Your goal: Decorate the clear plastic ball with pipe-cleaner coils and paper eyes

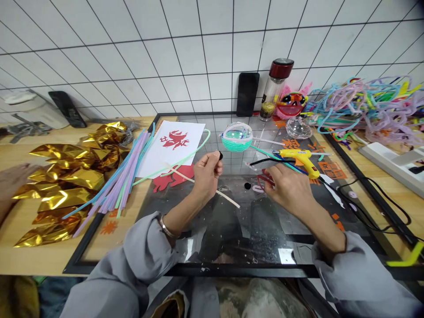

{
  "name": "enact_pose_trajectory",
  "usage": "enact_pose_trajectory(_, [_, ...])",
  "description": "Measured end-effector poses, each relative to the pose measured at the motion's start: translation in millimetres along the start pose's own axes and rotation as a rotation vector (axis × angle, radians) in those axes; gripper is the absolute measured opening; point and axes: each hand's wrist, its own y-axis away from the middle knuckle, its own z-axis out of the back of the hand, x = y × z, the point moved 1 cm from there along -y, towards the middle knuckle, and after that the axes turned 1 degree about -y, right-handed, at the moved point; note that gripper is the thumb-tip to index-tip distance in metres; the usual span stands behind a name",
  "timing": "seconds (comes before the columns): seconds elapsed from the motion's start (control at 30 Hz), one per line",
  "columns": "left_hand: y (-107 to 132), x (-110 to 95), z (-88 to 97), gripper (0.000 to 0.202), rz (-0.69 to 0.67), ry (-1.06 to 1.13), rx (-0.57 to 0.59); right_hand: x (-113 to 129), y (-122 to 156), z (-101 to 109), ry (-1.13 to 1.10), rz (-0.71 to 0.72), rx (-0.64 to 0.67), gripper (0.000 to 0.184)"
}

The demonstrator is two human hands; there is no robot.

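Observation:
My left hand point(208, 172) pinches a small black disc point(221, 155) between thumb and fingertips, above a glass-topped black frame. A thin wooden stick point(228, 199) lies on the glass under my left forearm. My right hand point(289, 187) is curled over a thing with red loops point(265, 178), perhaps scissor handles; most of it is hidden by the fingers. Close to the right fingers lie another black disc point(247, 186), a pale ring-shaped piece point(257, 188) and a black fuzzy stem point(268, 160). Behind them sits a clear ball half wrapped in green fuzzy stem point(236, 143).
A yellow glue gun point(300, 158) with a cord lies just beyond my right hand. Gold foil point(73, 185), fuzzy stems point(121, 174) and white paper point(170, 148) are left. A glass bottle point(273, 92) and phone point(247, 94) stand behind. Another person's hand point(20, 179) rests far left.

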Motion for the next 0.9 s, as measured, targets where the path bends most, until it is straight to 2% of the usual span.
enact_pose_trajectory(0.1, [7, 14, -3.2, 0.031, 0.056, -0.063, 0.044, -7, -9, -15, -0.014, -0.051, -0.01, 0.024])
enact_pose_trajectory(0.23, [22, 34, -11.2, 0.035, 0.139, -0.169, 0.196, -8, -16, -26, -0.096, -0.044, 0.009, 0.026])
enact_pose_trajectory(0.33, [27, 39, -14.6, 0.038, 0.164, -0.19, 0.264, -4, -13, -20, -0.293, -0.048, -0.137, 0.027])
enact_pose_trajectory(0.4, [28, 38, -14.7, 0.039, 0.172, -0.196, 0.298, -1, -9, -13, -0.518, -0.014, -0.276, 0.024])
enact_pose_trajectory(0.47, [28, 37, -13.9, 0.039, 0.173, -0.206, 0.33, 2, -5, -6, -0.724, 0.008, -0.331, 0.021])
enact_pose_trajectory(0.6, [29, 36, -12.1, 0.038, 0.173, -0.24, 0.365, 7, -1, -3, -0.923, 0.021, -0.269, 0.016])
enact_pose_trajectory(0.9, [31, 36, -11.3, 0.038, 0.189, -0.271, 0.432, 14, 1, -8, -1.038, 0.06, -0.173, 0.015])
